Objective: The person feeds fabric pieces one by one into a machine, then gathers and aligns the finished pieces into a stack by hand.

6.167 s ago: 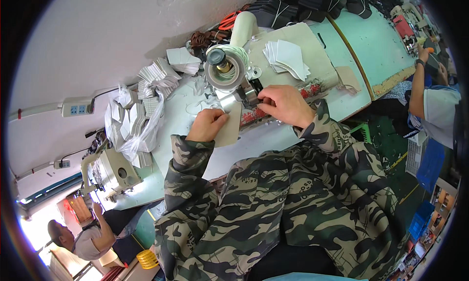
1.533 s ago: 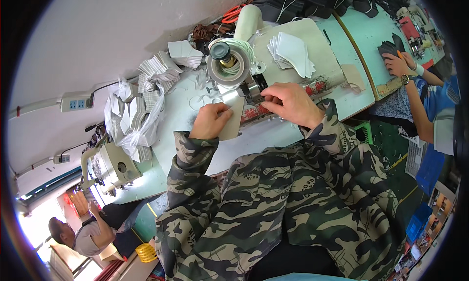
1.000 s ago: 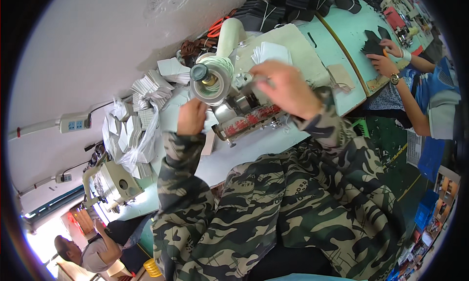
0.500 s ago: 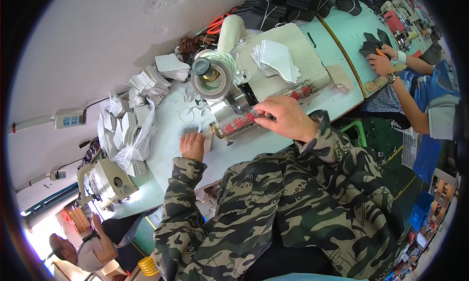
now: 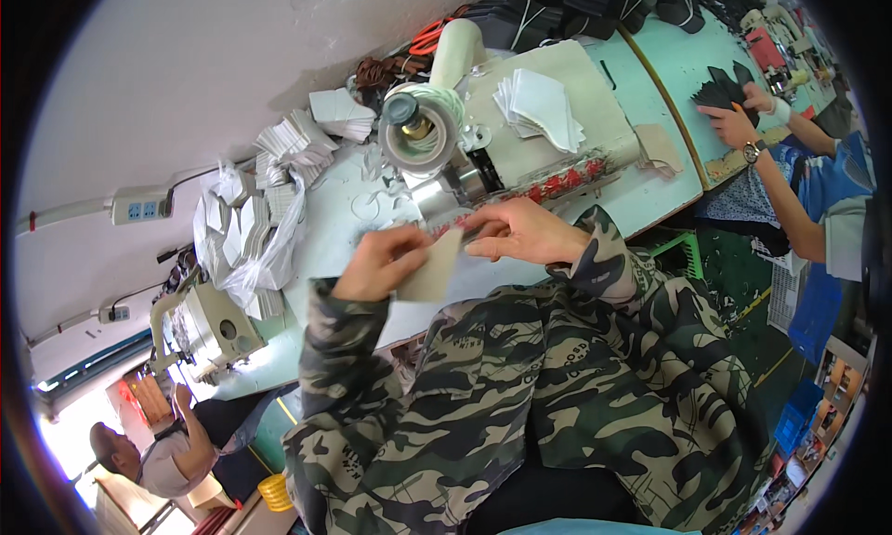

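A flat off-white piece [image 5: 433, 273], card-like and straight-edged, is tilted up in front of the sewing machine. My left hand [image 5: 376, 261] pinches its left side between thumb and curled fingers. At its upper right corner are the bent fingertips of my right hand [image 5: 531, 232], which seem to close on that corner. Just beyond both hands stands the cream sewing machine [image 5: 458, 52], with a thread cone [image 5: 423, 145] on it. Its red-marked, worn front edge [image 5: 567, 180] runs behind my right hand. White cut pieces [image 5: 541, 107] lie stacked on the machine's flat top.
A clear plastic bag [image 5: 269, 256] of white pieces stands left on the table, with more stacks [image 5: 295, 143] behind. Bundled black pieces [image 5: 511, 16] line the wall. At the right a co-worker's hands [image 5: 734, 117] handle black pieces; another person [image 5: 167, 456] sits lower left by a second machine [image 5: 216, 326].
My left hand has lifted the off-white piece off the table, up and to the right. My right hand has come slightly lower, its fingertips meeting the piece's corner. The whole view has shifted slightly.
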A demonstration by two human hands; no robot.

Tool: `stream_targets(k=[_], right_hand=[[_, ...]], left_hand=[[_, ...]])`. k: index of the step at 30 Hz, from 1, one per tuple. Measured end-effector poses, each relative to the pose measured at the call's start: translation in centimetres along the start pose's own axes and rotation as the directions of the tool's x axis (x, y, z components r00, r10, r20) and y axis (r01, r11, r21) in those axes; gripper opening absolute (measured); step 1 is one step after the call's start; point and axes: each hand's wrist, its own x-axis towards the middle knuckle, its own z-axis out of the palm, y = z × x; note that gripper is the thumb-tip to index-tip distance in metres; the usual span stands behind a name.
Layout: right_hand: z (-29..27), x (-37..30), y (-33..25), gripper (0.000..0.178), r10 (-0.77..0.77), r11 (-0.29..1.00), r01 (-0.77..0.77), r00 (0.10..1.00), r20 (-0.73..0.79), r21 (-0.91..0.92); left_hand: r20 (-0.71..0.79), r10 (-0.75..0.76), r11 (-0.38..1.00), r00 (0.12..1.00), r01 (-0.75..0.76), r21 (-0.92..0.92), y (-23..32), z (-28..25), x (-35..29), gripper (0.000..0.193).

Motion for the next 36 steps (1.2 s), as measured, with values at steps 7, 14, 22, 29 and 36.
stream_targets(k=[7,14,22,29,36], right_hand=[[1.1,2.9,0.5,0.019,-0.054,0.992,0.041,0.993,-0.100,-0.121],[-3.0,1.9,0.6,0.023,-0.262,0.885,0.131,0.934,-0.244,-0.448],[-5.1,3.0,-0.3,0.045,-0.294,0.786,0.096,0.927,-0.231,-0.611],[-11.9,-1.1,-1.7,0.029,-0.634,0.434,0.012,0.715,-0.296,-0.901],[-4.0,-2.0,-0.5,0.025,-0.471,0.755,0.185,0.820,-0.325,-0.629]], left_hand=[[-0.113,0.006,0.958,0.994,0.027,0.285,-0.3,1.6,3.3,0.024],[-0.162,-0.095,0.907,0.982,0.152,0.392,-1.2,-0.7,5.7,0.030],[-0.074,0.073,0.911,0.995,-0.037,0.410,3.1,-0.3,8.5,0.024],[-0.266,0.015,0.419,0.964,0.236,0.877,-17.0,-2.5,3.0,0.033],[-0.471,0.243,0.443,0.848,0.335,0.831,-18.3,1.9,0.7,0.027]])
